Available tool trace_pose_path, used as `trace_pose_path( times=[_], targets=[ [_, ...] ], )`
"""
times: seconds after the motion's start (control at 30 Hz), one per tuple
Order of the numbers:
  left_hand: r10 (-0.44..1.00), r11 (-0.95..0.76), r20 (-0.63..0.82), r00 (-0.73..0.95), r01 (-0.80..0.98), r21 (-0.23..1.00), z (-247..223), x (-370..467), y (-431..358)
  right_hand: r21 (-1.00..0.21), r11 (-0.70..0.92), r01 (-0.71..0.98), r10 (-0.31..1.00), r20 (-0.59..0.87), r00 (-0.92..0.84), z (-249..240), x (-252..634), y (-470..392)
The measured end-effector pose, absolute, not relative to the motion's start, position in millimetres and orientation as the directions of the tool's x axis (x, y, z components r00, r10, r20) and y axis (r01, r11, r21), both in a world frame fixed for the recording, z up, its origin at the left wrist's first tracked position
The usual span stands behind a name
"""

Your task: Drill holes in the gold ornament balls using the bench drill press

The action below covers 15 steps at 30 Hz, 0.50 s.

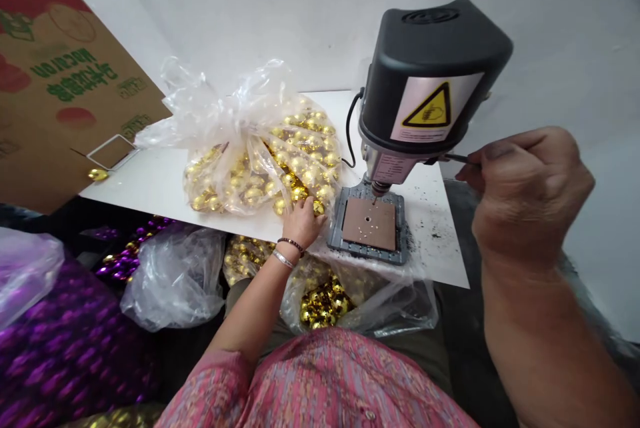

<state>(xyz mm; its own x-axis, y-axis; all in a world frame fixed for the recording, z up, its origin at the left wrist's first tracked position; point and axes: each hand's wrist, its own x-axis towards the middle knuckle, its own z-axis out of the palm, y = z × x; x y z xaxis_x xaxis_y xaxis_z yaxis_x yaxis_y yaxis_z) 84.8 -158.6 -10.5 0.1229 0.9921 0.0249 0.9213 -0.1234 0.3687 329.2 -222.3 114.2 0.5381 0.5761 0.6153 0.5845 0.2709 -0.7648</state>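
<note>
Gold balls (325, 301) in a clear bag (410, 308) by the lap come nearest. Just past that, the left hand (303, 220) has its fingers on more shiny gold balls (295, 185), near right side of the bigger clear bag (235, 181) on the white desk (150, 181); can't tell if they're gripped. I'd guess light, slick, dentable, so pinch around the middle. They look round, mirror-bright. Off right, the right hand (530, 188) is closed around the lever (461, 159) of the black drill press (430, 75).

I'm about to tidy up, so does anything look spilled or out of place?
Yes: dark crumbs litter the table beside the drill, like spilled waste; one gold ball sits by the box, away from the bagged balls.
</note>
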Motion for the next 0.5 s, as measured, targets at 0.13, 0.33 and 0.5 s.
trace_pose_path(
  times=[0.13,0.33,0.5],
  targets=[
    [0.99,-0.138,0.042,0.138,0.819,0.557,-14,74,-170,-0.754,0.273,0.597,0.579,0.624,0.524,114,328,-223],
    [0.917,0.113,-0.094,0.388,-0.026,0.993,-1,65,-205,-0.752,0.324,0.574,0.573,0.639,0.514,132,324,-222],
    [0.812,0.407,-0.205,0.546,-0.279,0.87,7,81,-204,-0.827,0.287,0.484,0.684,0.531,0.501,165,331,-203]
  ],
)
